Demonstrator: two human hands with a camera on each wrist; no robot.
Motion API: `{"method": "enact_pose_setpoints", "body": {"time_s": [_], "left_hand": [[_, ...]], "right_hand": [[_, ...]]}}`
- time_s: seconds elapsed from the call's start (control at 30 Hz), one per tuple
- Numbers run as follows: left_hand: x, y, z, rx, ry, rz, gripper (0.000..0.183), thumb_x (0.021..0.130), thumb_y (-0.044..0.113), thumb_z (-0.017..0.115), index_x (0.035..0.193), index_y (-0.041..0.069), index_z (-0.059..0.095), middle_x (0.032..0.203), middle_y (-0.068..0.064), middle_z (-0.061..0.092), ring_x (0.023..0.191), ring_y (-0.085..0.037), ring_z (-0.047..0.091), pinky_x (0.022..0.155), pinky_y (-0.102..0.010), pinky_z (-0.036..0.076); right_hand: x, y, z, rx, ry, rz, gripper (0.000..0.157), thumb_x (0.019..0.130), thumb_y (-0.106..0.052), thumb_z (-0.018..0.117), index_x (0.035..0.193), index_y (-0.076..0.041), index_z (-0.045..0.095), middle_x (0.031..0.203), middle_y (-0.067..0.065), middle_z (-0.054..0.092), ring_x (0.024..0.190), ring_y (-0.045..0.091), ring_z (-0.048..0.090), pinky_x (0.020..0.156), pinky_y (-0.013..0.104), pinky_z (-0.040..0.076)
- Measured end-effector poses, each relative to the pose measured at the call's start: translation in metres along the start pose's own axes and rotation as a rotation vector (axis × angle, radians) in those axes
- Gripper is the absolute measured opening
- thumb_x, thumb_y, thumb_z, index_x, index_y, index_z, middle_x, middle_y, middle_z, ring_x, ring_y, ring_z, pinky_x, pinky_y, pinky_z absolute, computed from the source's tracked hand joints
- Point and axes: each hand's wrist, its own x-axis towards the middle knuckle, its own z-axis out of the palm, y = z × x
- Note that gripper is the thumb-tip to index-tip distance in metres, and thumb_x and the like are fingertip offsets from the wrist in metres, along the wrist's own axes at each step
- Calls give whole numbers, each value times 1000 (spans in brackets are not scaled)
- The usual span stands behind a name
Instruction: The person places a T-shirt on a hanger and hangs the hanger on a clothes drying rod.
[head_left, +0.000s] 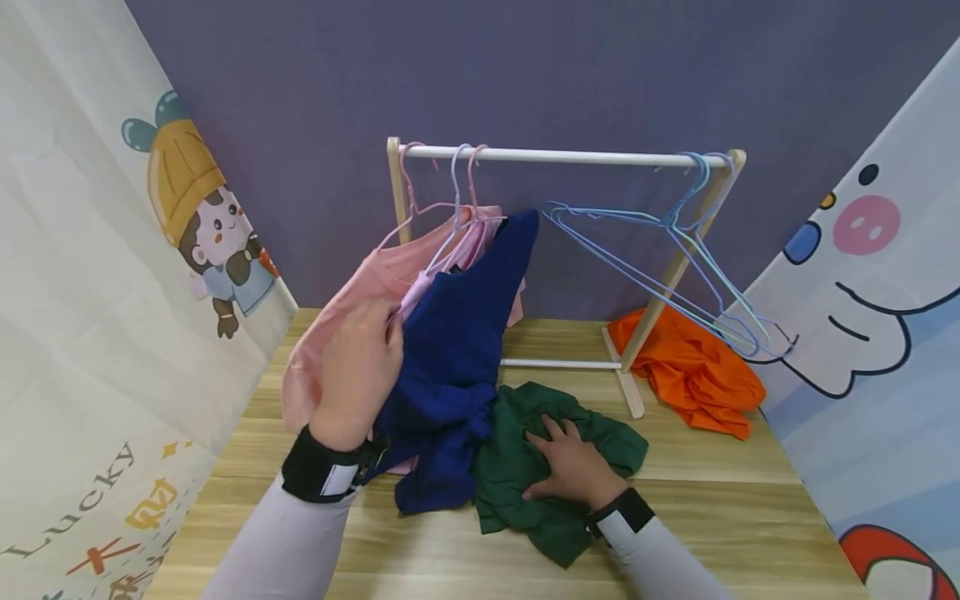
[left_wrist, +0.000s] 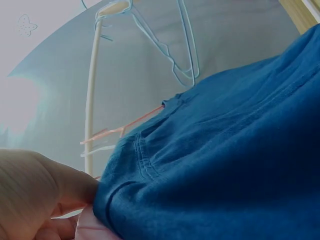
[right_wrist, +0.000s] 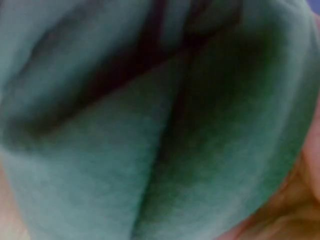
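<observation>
A dark blue shirt (head_left: 457, 342) hangs from the left part of the rack, beside a pink shirt (head_left: 315, 367) and a lilac garment (head_left: 416, 293). My left hand (head_left: 360, 358) pinches the blue shirt's edge near the shoulder. In the left wrist view the thumb (left_wrist: 75, 185) lies against the blue cloth, with pale pink fabric just beneath. A crumpled green garment (head_left: 517, 475) lies on the table, and my right hand (head_left: 573, 467) rests on it, fingers spread. Green cloth (right_wrist: 90, 185) fills most of the right wrist view, blurred.
The rack's white bar (head_left: 570, 156) carries pink and lilac hangers at left. Several bare blue and lilac hangers (head_left: 667, 221) hang at right. An orange garment (head_left: 690, 367) lies by the rack's right foot (head_left: 630, 392). Printed curtains flank the wooden table (head_left: 720, 517).
</observation>
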Motion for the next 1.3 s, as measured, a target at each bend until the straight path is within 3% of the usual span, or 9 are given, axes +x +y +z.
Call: {"method": "enact_pose_setpoints", "body": {"time_s": [0.23,0.53,0.77,0.9,0.97,1.13,1.3], "left_hand": [[-1,1,1,8,18,12,12,102,14,64,104,4,69,88,-19,67,80,-41,67,64,-52,53],[-1,4,-2,21,3,-12,12,102,16,64,104,5,68,89,-20,67,83,-42,67,65,-55,53],[-3,3,-1,23,19,2,11,101,15,65,102,5,68,84,-19,65,77,-41,66,61,-52,51],[-4,3,0,23,13,-5,11,101,15,64,102,5,67,84,-19,65,77,-41,66,60,-52,51],[-4,4,-1,22,7,-12,11,101,16,65,102,5,67,85,-19,65,78,-42,66,61,-53,52],[-5,6,-2,25,6,-10,12,101,16,65,103,5,67,84,-20,65,77,-43,66,61,-54,52],[-6,6,-1,23,8,-3,12,101,16,65,103,4,67,83,-20,64,75,-43,66,60,-54,52]], "right_hand": [[0,-2,3,-19,12,4,100,68,-70,86,150,-21,56,164,21,37,145,57,36,91,73,52],[0,-1,4,-22,26,2,100,69,-72,84,152,-24,55,165,19,37,145,55,37,91,74,51],[-5,3,-4,42,3,-16,101,71,-72,82,156,-30,48,165,20,35,147,54,35,94,72,51],[-12,9,-29,86,-4,-69,99,76,-67,82,158,-24,46,163,23,38,147,54,35,100,69,50],[-15,13,-48,82,34,-103,97,79,-63,82,158,-18,46,160,24,42,146,53,38,105,68,47],[-18,28,-105,17,269,-145,88,87,-56,79,156,-12,46,157,23,48,141,49,48,106,65,48],[-21,39,-167,-3,493,-109,78,95,-42,76,155,-3,45,157,26,45,141,49,46,108,65,45]]}}
